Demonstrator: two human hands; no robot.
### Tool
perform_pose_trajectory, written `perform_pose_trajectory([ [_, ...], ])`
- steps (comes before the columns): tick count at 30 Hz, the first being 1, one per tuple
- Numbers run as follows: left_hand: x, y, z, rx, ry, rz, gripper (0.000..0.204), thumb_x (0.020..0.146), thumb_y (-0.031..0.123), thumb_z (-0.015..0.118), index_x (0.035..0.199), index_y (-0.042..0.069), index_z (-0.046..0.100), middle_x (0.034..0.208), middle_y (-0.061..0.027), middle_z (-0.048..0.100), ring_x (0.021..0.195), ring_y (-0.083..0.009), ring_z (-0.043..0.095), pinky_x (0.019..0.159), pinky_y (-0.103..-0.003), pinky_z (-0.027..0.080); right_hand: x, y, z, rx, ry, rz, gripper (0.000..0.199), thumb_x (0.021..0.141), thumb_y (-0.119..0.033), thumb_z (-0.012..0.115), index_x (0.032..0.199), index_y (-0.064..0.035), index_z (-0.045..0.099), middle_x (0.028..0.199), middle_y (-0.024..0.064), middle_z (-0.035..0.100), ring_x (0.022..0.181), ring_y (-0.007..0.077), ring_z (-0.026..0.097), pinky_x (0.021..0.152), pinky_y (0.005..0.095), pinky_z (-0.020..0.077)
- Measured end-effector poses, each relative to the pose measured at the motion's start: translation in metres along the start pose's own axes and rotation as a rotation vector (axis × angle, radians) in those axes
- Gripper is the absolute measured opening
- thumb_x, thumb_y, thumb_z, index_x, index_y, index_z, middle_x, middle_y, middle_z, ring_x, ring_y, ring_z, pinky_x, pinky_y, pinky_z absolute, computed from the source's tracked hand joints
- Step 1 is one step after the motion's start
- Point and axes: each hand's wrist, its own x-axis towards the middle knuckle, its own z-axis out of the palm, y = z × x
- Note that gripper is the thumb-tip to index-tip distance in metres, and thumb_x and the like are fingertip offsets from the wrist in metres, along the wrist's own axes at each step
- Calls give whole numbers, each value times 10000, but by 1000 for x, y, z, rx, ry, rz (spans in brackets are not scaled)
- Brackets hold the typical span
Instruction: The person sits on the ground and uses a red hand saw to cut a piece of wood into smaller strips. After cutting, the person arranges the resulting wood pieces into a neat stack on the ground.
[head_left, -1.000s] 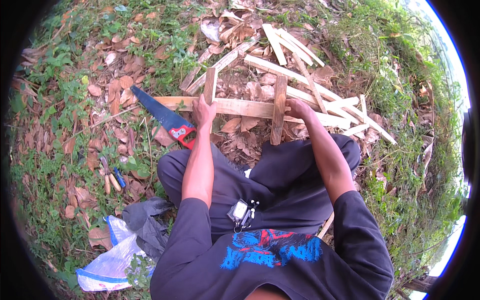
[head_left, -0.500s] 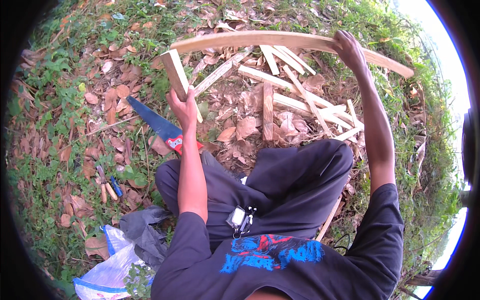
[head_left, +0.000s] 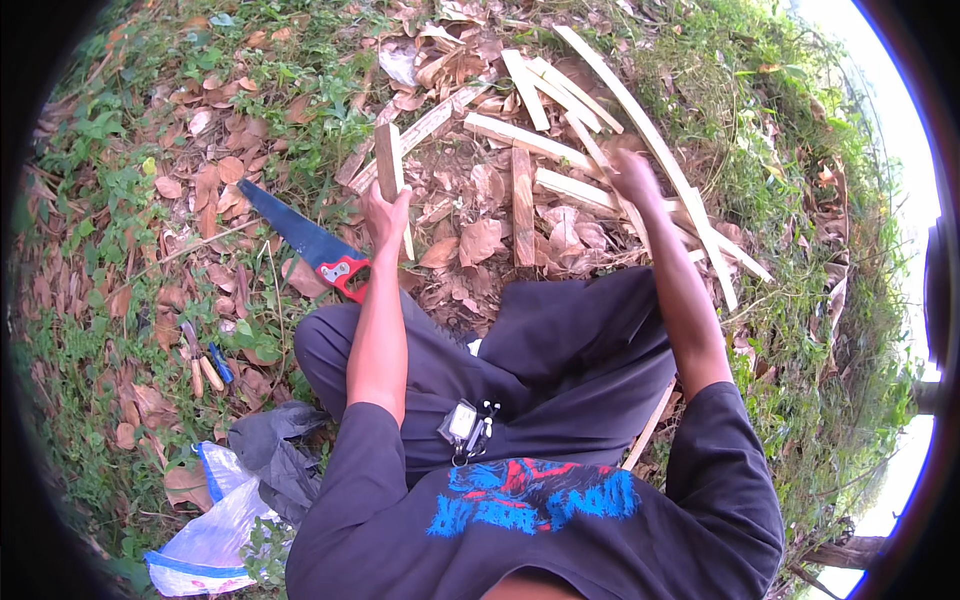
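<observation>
My left hand point(head_left: 384, 214) is closed round the lower part of a short wooden piece point(head_left: 389, 158), which stands up from my grip. Over the right side of a loose pile of cut wood, my right hand point(head_left: 634, 180) is smeared by motion, so its fingers cannot be made out. A long thin wooden strip point(head_left: 641, 118) lies across the right of the pile, beyond that hand. Several shorter sticks point(head_left: 525, 90) and a darker flat wooden piece point(head_left: 523, 205) rest on dry leaves. A handsaw point(head_left: 298, 227) with a red handle lies left of my left forearm.
Farther left, hand tools with wooden handles point(head_left: 203, 372) and a blue tool point(head_left: 221, 364) lie in the grass. A dark cloth point(head_left: 275, 445) and a white and blue plastic sack point(head_left: 210, 545) are at lower left. My crossed legs point(head_left: 560, 340) border the pile.
My right hand has let go of the long strip, which now lies on the ground at the right, and has come lower and left. My left hand still holds the short piece, now more upright.
</observation>
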Motion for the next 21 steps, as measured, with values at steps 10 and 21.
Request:
perform_pose_trajectory([
  [10, -28, -45, 51, 348, 0, 53, 527, 778, 276, 739, 1134, -45, 519, 1038, -233, 503, 988, -369, 526, 869, -459, 435, -52, -145, 137, 164, -63, 140, 459, 794, -191, 640, 1100, 67, 417, 1057, 314, 591, 935, 421, 649, 795, 462, 559],
  [21, -24, -49, 56, 406, -26, 60, 642, 767, 345, 740, 1223, -16, 470, 1115, -249, 496, 1033, -365, 536, 882, -453, 469, -57, -120, 160, 170, -163, 132, 644, 822, -452, 657, 1137, 71, 449, 1044, 358, 602, 1009, 473, 601, 878, 510, 485],
])
